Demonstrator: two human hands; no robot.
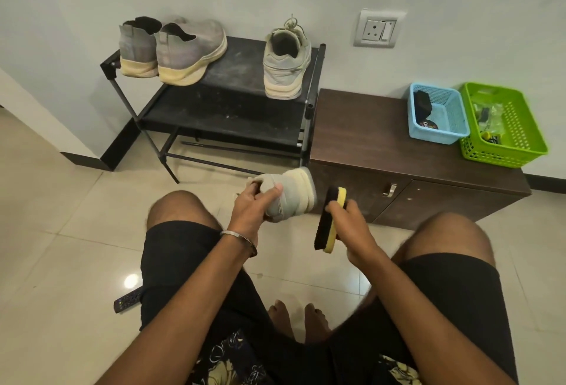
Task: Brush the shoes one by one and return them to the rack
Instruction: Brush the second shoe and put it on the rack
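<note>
Your left hand (249,205) grips a grey sneaker (288,194) around its collar, thumb over the side, holding it above the tiled floor (61,216) between your knees with the cream sole turned to the right. Your right hand (352,228) is curled around a shoe brush (329,220) with a yellow back and black bristles; the bristles face left toward the sneaker's sole, just beside it, though you cannot tell whether they touch. On the far side, the black rack (242,78) stands against the wall, and its top shelf carries a pair of grey slip-on shoes (171,50) on the left and a single laced sneaker (286,59) on the right, heel toward you. Right of the rack, a low brown cabinet (367,136) holds a blue basket (438,115) and a green basket (505,127) touching side by side. A remote control (127,300) lies on the floor near your left leg.
</note>
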